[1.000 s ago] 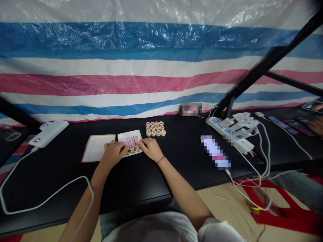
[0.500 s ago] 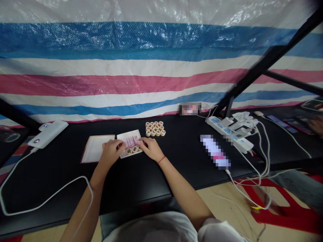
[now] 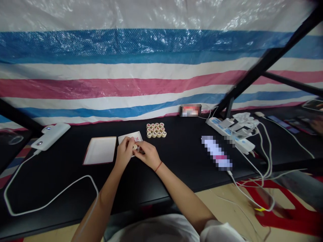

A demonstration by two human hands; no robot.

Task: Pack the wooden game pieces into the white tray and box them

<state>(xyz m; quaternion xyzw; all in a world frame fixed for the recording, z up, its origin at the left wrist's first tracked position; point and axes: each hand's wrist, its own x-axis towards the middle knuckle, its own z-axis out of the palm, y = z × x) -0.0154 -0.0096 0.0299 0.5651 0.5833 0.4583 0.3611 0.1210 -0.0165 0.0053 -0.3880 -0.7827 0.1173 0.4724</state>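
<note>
- Gap between left hand (image 3: 124, 151) and right hand (image 3: 149, 154) narrowed since earlier; both over white box (image 3: 134, 134).
- Game piece (image 3: 135, 147) pinched between their fingertips, above box.
- Piece grid (image 3: 153, 129) beside box unchanged.

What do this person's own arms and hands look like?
Both hands are gloveless. The right hand has a thin red cord at its wrist; the left hand has none visible. The forearms are uncovered, and a white sleeve shows on the upper right arm.
</note>
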